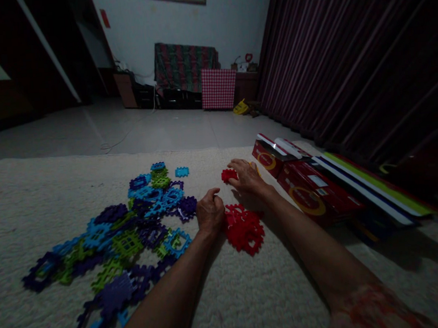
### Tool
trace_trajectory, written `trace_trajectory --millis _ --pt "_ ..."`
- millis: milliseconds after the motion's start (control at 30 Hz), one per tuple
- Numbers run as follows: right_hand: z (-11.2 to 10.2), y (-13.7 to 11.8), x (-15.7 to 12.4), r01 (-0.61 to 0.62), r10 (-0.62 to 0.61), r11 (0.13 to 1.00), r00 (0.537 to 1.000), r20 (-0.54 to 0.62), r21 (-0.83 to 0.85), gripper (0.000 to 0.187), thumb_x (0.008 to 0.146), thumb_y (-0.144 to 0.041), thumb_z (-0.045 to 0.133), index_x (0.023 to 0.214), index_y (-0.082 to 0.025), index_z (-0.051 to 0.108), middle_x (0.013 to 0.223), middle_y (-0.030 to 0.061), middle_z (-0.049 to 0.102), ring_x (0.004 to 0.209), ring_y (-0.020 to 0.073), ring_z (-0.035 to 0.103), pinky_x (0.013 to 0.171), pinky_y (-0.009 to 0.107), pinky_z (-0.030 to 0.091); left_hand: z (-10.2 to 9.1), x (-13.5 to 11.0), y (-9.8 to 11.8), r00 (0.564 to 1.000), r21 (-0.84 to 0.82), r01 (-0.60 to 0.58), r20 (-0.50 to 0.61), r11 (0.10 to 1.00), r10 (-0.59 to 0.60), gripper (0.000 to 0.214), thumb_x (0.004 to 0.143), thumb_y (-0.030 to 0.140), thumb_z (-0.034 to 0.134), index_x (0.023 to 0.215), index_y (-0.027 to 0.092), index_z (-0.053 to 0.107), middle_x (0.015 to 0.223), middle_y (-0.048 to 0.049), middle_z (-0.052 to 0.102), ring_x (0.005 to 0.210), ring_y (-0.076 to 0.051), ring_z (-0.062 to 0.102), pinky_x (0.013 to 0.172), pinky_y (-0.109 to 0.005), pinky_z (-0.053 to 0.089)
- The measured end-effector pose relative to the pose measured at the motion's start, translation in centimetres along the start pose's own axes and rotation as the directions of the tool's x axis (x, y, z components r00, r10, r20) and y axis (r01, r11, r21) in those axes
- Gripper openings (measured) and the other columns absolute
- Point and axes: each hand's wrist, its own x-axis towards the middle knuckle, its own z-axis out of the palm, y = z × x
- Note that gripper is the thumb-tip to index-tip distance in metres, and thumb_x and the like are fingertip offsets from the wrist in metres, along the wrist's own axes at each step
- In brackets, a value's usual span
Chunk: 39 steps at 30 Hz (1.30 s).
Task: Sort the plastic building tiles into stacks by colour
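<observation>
Two grips low over the carpet [37,196] | left grip [210,212] curled closed, knuckles up, pressed against the red pile [244,228] at its right, seemingly steadying it | right grip [247,176] palm down, arm stretched forward, pinching a single red tile [229,175] beyond that pile | mixed tiles [127,243] kept apart, left of left grip | boxes [306,188] right of right grip

Dim room: cream carpet [251,301], grey floor [145,129], white wall [231,18], dark striped curtain [346,50] right.

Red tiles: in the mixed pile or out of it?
Out. The red tiles form their own heap beside the left hand, apart from the blue-purple-green pile.
</observation>
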Motion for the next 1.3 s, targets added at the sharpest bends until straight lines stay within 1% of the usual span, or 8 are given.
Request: trace_trajectory --millis 133,233,300,467,633,833,1067,1300 --pt "-1.5 -0.6 -1.9 0.052 -0.067 0.989 0.992 0.104 0.142 0.029 0.086 -0.019 0.059 0.114 -0.017 0.067 0.117 0.0129 0.069 0.110 0.0257 0.063 0.099 0.041 0.045 0.0 0.1 -0.1 1.000 0.006 -0.005 -0.012 1.000 0.005 0.042 0.082 0.014 0.045 0.112 0.014 0.074 0.081 -0.0070 0.076 0.072 -0.019 0.068 0.076 -0.028 0.052" --pt "-2.2 -0.7 -4.4 -0.025 -0.032 0.978 0.964 0.265 0.208 0.032 0.086 -0.026 0.064 0.116 -0.017 0.068 0.116 0.0142 0.070 0.105 0.0264 0.066 0.093 0.040 0.051 -0.2 0.1 0.1 1.000 -0.009 0.005 -0.007 1.000 -0.005 0.042 0.083 0.014 0.045 0.113 0.014 0.073 0.082 -0.0071 0.076 0.073 -0.019 0.068 0.076 -0.028 0.052" --pt "-2.4 -0.8 -6.1 -0.055 -0.026 0.964 0.954 0.298 0.262 0.037 0.087 -0.033 0.065 0.121 -0.017 0.066 0.118 0.0154 0.069 0.104 0.0271 0.067 0.091 0.041 0.052 -0.3 0.0 0.3 1.000 -0.013 0.016 0.003 1.000 -0.016 0.041 0.083 0.013 0.044 0.114 0.013 0.073 0.083 -0.0075 0.076 0.074 -0.019 0.068 0.077 -0.028 0.052" --pt "-1.6 -1.3 -9.2 -0.014 -0.073 0.900 0.981 0.182 0.437 0.039 0.093 -0.042 0.056 0.126 -0.021 0.062 0.122 0.0120 0.068 0.109 0.0240 0.065 0.094 0.039 0.052 -0.3 -0.1 0.9 0.998 -0.015 0.057 0.023 0.998 -0.057 0.040 0.085 0.013 0.045 0.113 0.014 0.073 0.083 -0.0075 0.076 0.075 -0.019 0.068 0.079 -0.028 0.052" --pt "0.1 -1.9 -10.5 0.003 -0.023 0.891 0.999 0.038 0.454 0.031 0.090 -0.039 0.055 0.110 -0.020 0.068 0.114 0.0116 0.072 0.107 0.0264 0.066 0.098 0.046 0.049 -0.6 0.0 0.9 0.993 -0.114 0.114 -0.009 0.987 -0.116 0.038 0.084 0.011 0.047 0.110 0.014 0.074 0.085 -0.0074 0.076 0.077 -0.018 0.069 0.079 -0.028 0.052" --pt "0.4 -2.1 -10.6 0.023 -0.009 0.889 0.999 -0.031 0.458 0.026 0.088 -0.037 0.056 0.102 -0.021 0.070 0.107 0.0104 0.074 0.101 0.0262 0.068 0.095 0.045 0.050 -1.4 -0.4 -0.2 0.994 -0.237 0.108 0.014 0.966 -0.108 0.037 0.086 0.010 0.045 0.109 0.014 0.073 0.086 -0.0066 0.076 0.073 -0.015 0.069 0.073 -0.026 0.054" --pt "0.8 -2.2 -10.5 0.057 -0.025 0.886 0.997 -0.075 0.459 0.020 0.087 -0.034 0.057 0.094 -0.021 0.071 0.102 0.0091 0.075 0.096 0.0249 0.069 0.093 0.043 0.051 -2.5 -0.1 -1.2 0.970 -0.086 -0.106 0.210 0.991 0.122 0.034 0.085 0.010 0.052 0.109 0.017 0.075 0.101 -0.0066 0.078 0.090 -0.016 0.072 0.088 -0.026 0.055" --pt "1.1 -2.1 -10.3 0.063 -0.010 0.872 0.994 -0.110 0.486 0.020 0.086 -0.034 0.056 0.089 -0.022 0.072 0.098 0.0091 0.076 0.092 0.0245 0.070 0.090 0.042 0.053 -1.4 -0.5 -1.0 0.993 -0.008 -0.033 0.113 0.999 0.033 0.038 0.086 0.007 0.050 0.116 0.013 0.072 0.106 -0.0098 0.077 0.094 -0.018 0.072 0.092 -0.029 0.055"
